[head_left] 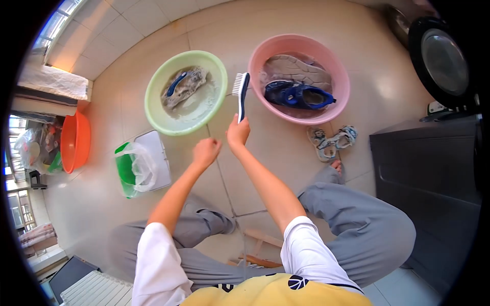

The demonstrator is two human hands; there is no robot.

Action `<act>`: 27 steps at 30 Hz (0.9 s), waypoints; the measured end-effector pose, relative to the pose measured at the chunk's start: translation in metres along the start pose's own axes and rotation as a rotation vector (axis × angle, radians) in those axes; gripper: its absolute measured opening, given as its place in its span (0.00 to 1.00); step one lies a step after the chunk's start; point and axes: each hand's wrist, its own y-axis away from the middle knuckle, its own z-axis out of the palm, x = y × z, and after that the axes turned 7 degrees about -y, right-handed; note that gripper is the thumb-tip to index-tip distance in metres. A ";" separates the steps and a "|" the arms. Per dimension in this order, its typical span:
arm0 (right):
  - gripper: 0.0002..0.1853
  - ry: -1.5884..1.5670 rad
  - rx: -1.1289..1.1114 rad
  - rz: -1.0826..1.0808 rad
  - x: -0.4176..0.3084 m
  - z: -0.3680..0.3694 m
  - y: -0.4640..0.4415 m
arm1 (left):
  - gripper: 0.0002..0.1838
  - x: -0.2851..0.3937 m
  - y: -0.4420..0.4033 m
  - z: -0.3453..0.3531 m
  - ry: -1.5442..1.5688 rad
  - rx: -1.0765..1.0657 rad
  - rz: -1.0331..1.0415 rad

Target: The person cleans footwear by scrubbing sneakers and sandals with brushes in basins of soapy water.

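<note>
My right hand (238,132) is wrapped round the handle of a scrub brush (242,97), held upright with its white bristles facing left. The brush has a navy and white handle and is between the two basins. My left hand (206,152) is curled closed just below the green basin (217,109), and nothing shows in it. In that basin, a wet greyish item with a dark blue strip (176,84) lies in cloudy water. The pink basin (341,92) holds a navy shoe (298,95) and another shoe (296,69) with its pale patterned sole up.
Patterned sandals (332,142) lie below the pink basin, near my foot. A green bin (124,168) with a clear plastic bag stands at left. An orange basin (75,142) is by the far left wall. A dark cabinet (423,178) and an open round appliance door (441,58) are on the right.
</note>
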 end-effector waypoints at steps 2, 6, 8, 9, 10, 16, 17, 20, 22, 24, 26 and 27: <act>0.17 0.080 0.203 -0.350 -0.002 -0.032 -0.012 | 0.25 0.051 -0.043 0.052 0.584 -0.386 -0.264; 0.21 0.211 0.224 -0.530 -0.047 -0.135 -0.034 | 0.27 0.171 -0.102 0.104 1.789 -0.420 -0.316; 0.22 0.351 0.263 -0.611 -0.070 -0.187 -0.031 | 0.15 0.212 -0.098 0.098 1.671 -0.041 -0.550; 0.22 0.381 0.291 -0.648 -0.071 -0.208 -0.034 | 0.12 0.219 -0.101 0.103 1.656 0.072 -0.628; 0.22 0.367 0.333 -0.674 -0.072 -0.224 -0.035 | 0.09 0.225 -0.102 0.101 1.633 0.187 -0.700; 0.22 0.340 0.550 -0.634 -0.040 -0.272 -0.035 | 0.10 0.206 -0.083 0.088 1.279 0.096 -0.565; 0.22 0.376 0.552 -0.592 -0.035 -0.275 -0.028 | 0.10 0.205 -0.080 0.086 1.260 0.067 -0.611; 0.22 0.427 0.540 -0.552 -0.016 -0.282 -0.014 | 0.10 0.194 -0.064 0.091 1.251 0.094 -0.589; 0.23 0.454 0.495 -0.556 -0.009 -0.283 -0.007 | 0.10 0.182 -0.059 0.108 1.287 0.123 -0.588; 0.23 0.479 0.490 -0.542 -0.008 -0.279 -0.005 | 0.11 0.161 -0.070 0.157 1.221 0.228 -0.557; 0.23 0.572 0.480 -0.428 -0.007 -0.275 -0.006 | 0.15 0.155 -0.046 0.133 1.171 0.218 -0.610; 0.23 0.592 0.447 -0.398 -0.010 -0.274 -0.004 | 0.19 0.150 -0.033 0.122 1.104 0.203 -0.664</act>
